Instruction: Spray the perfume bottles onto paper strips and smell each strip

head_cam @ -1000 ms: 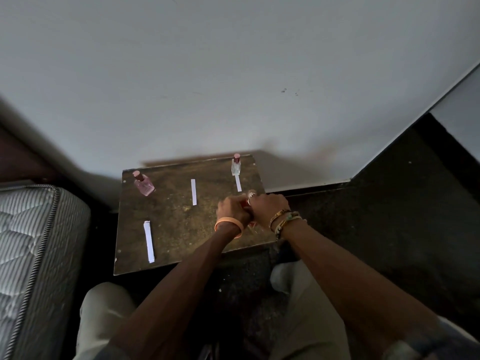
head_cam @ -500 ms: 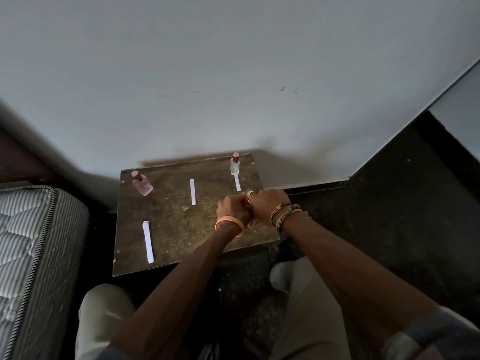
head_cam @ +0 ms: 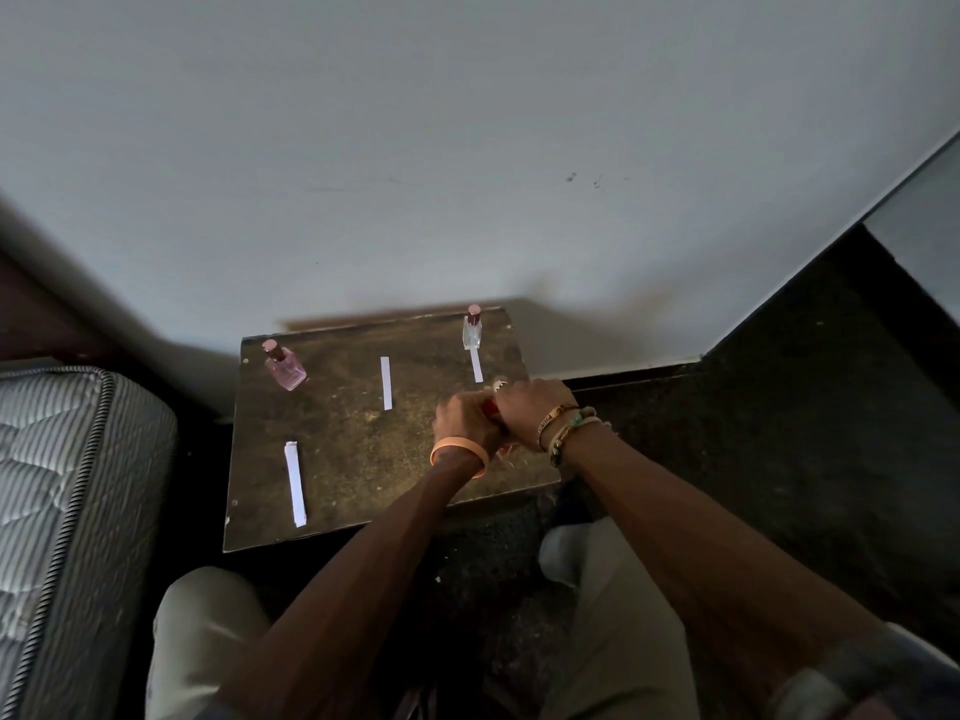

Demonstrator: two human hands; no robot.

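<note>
Your left hand (head_cam: 464, 426) and right hand (head_cam: 531, 407) meet at the right of the bench (head_cam: 363, 459) — both curled tight around a red bottle (head_cam: 490, 407), mostly hidden.

Red object (head_cam: 490, 408) mostly hidden between hands (head_cam: 464, 422) (head_cam: 531, 412).

The view was dim and grainy. The wall (head_cam: 467, 148) at 12 o'clock was the brightest surface, softly and evenly lit; the floor (head_cam: 779, 433) at 4 o'clock sank almost to black. A blurred shadow smeared the far edge of the bench (head_cam: 353, 449). White paper strips (head_cam: 385, 383) stood out sharply. Wide-angle distortion bowed the mattress (head_cam: 62, 485) at 9 o'clock.
</note>
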